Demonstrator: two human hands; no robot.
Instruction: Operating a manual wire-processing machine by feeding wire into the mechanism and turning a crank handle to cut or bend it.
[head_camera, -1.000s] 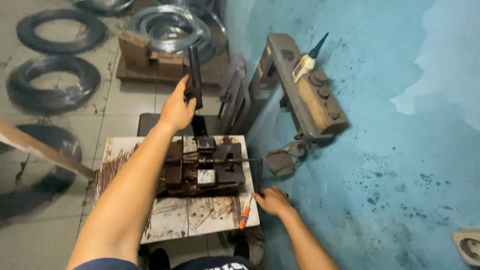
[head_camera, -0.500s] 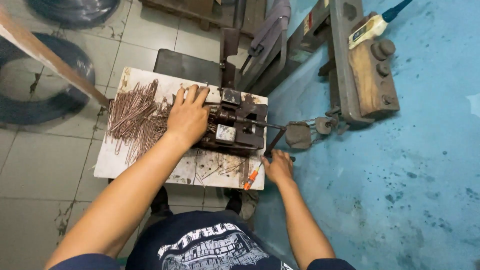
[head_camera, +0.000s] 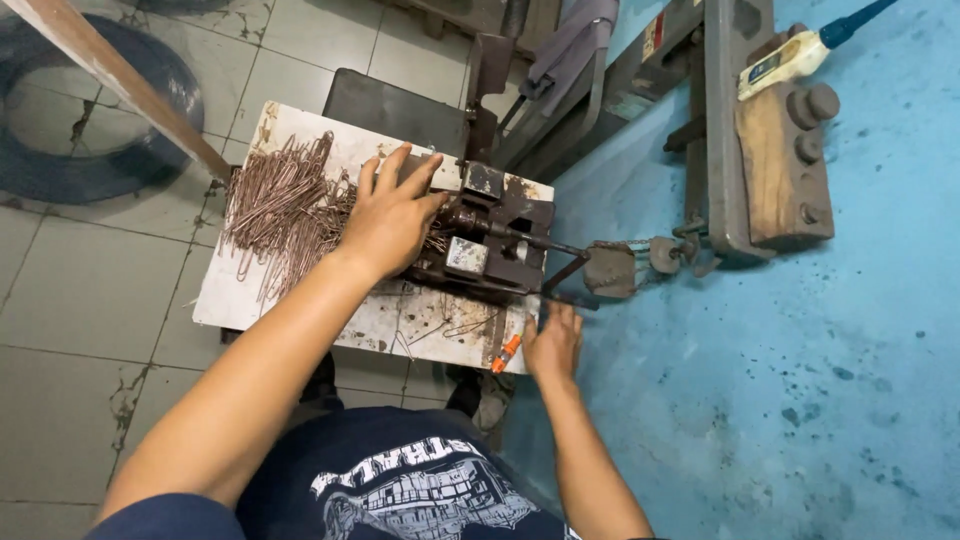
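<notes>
Left hand (head_camera: 388, 215) lies spread, fingers open, on the rusty wire-bending jig (head_camera: 490, 245), its palm over loose bent wire pieces (head_camera: 280, 205) heaped on the white tabletop (head_camera: 230, 300). Right hand (head_camera: 552, 340) curls around the jig's thin crank handle (head_camera: 565, 280) at the tabletop's edge, beside an orange pen (head_camera: 505, 353). It looks like a finished piece is being cleared; next likely calls for steady pull on the handle.

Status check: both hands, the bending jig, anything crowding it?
Left hand open, flat beside bending jig. Right hand at jig's right end, grip unclear. Bent wire pile crowds jig's left.
</notes>
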